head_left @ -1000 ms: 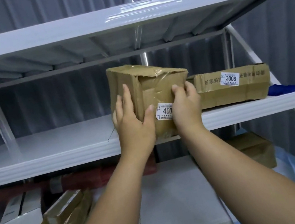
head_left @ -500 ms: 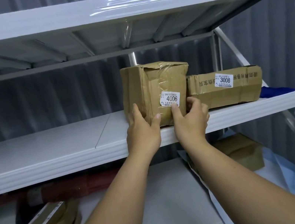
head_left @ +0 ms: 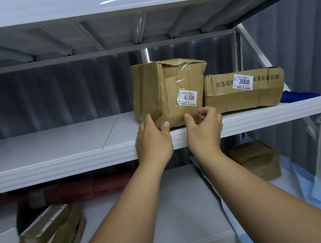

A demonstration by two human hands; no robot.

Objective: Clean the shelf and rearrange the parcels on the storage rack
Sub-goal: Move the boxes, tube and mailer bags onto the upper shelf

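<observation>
Middle shelf (head_left: 53, 147): white, holds box 4006 (head_left: 169, 90) touching box 3008 (head_left: 243, 90), blue cloth (head_left: 297, 96) at the right end.
Lower shelf (head_left: 181, 213): brown parcels (head_left: 48, 242), red roll (head_left: 102, 186), small carton (head_left: 255, 160).

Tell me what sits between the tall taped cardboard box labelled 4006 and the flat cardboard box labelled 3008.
Nothing, in the head view: the tall taped cardboard box labelled 4006 stands directly against the flat cardboard box labelled 3008 on the white metal shelf.
</observation>
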